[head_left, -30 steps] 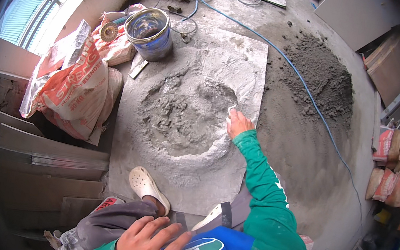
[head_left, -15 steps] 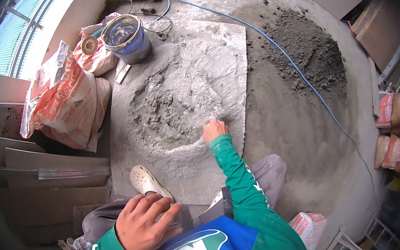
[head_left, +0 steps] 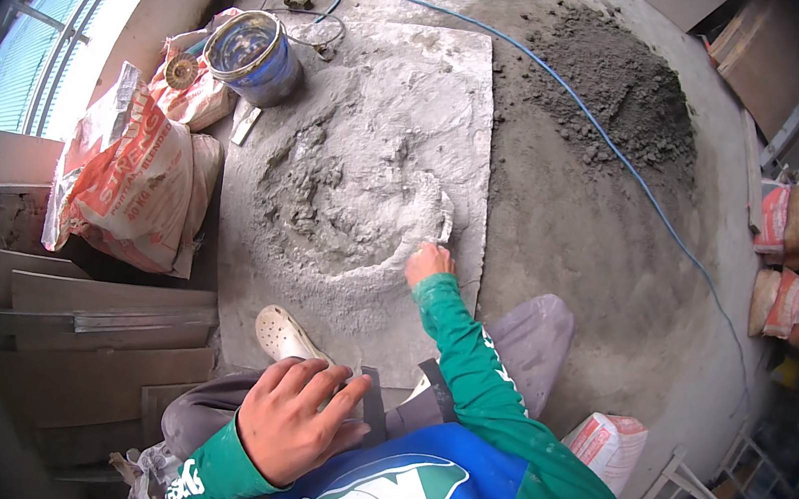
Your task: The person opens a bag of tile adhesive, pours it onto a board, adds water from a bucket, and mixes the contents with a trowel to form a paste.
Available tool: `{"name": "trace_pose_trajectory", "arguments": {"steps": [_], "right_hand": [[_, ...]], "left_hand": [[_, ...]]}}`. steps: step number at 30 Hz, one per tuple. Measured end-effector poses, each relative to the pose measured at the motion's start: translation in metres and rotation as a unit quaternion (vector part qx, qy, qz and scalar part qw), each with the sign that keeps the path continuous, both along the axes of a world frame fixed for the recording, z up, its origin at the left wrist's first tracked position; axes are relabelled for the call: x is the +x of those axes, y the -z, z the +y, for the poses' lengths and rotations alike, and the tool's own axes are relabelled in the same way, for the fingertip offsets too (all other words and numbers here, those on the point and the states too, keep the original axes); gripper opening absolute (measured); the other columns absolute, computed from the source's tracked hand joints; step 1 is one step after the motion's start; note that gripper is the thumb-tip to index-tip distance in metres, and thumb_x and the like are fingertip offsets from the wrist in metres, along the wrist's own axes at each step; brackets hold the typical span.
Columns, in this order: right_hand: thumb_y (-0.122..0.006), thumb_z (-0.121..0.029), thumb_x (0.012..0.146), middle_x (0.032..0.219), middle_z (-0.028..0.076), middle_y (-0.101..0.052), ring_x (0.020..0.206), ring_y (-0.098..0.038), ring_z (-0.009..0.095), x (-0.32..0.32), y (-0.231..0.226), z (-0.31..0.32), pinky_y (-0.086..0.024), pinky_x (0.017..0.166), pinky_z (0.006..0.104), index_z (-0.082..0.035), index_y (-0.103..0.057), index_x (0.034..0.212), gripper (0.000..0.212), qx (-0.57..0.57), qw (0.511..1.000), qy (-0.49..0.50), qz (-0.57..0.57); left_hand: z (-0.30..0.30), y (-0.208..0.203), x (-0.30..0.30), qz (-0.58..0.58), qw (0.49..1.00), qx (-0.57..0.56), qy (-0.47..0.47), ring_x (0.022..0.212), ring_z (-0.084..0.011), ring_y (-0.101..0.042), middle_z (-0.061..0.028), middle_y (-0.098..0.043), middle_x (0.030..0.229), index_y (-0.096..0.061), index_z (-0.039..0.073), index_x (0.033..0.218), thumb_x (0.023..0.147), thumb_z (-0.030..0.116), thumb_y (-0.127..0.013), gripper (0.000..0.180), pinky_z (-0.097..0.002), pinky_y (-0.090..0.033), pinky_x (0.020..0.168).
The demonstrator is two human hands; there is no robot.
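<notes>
My right hand (head_left: 430, 266) is closed in a fist at the right side of the mortar heap. It grips what looks like a trowel (head_left: 445, 219), whose powder-coated blade reaches into the dry mix and hardly stands out from it; the handle is hidden in my fingers. Wet grey mortar (head_left: 311, 192) lies in the hollow of the heap, ringed by paler dry powder. Under it is a flat mixing board (head_left: 474, 68). Low in the view, over my bent leg, my left hand (head_left: 301, 423) hangs with fingers spread and nothing in it.
A mortar-smeared blue bucket (head_left: 278, 82) stands at the board's far left corner. Beside it are cement bags (head_left: 140, 185) and a round disc (head_left: 181, 71). A blue hose (head_left: 578, 117) crosses the floor near a dark sand pile (head_left: 623, 87). Flat panels (head_left: 101, 372) are stacked at left.
The blade has turned at the heap's right side, and its pale edge now shows above my right fist. My left hand stays much as it was. The view has shifted slightly.
</notes>
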State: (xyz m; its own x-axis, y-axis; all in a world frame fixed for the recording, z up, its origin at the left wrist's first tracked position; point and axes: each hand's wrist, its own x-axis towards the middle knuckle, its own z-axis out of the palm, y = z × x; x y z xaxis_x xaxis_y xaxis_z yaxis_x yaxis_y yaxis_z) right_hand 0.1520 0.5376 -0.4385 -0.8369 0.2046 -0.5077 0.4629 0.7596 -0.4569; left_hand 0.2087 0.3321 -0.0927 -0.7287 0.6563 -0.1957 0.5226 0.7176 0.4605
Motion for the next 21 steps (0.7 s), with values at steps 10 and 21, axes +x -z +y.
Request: {"name": "trace_pose_trajectory", "arguments": {"steps": [10,21], "right_hand": [[-0.054,-0.025,0.090,0.101,0.025,-0.067,0.092,-0.065,0.046,-0.042,-0.022,-0.031,-0.053,0.080,0.0540,-0.003,-0.056,0.121,0.038,-0.051,0.992,-0.082,0.076],[-0.056,-0.021,0.090,0.109,0.026,-0.066,0.094,-0.066,0.047,-0.144,0.041,0.029,-0.053,0.078,0.0555,-0.004,-0.054,0.124,0.038,0.122,0.991,-0.059,-0.004]], "left_hand": [[-0.003,0.005,0.008,0.039,0.997,-0.047,-0.040,0.103,-0.0229,-0.061,-0.0049,-0.063,0.112,-0.058,0.011,0.125,0.075,0.029,-0.077,0.057,-0.0376,-0.047,0.087],[-0.015,0.000,0.022,0.024,0.996,-0.030,-0.082,0.106,-0.0248,-0.061,-0.0068,-0.064,0.113,-0.060,0.009,0.123,0.076,0.031,-0.078,0.055,-0.0387,-0.047,0.091]]}}
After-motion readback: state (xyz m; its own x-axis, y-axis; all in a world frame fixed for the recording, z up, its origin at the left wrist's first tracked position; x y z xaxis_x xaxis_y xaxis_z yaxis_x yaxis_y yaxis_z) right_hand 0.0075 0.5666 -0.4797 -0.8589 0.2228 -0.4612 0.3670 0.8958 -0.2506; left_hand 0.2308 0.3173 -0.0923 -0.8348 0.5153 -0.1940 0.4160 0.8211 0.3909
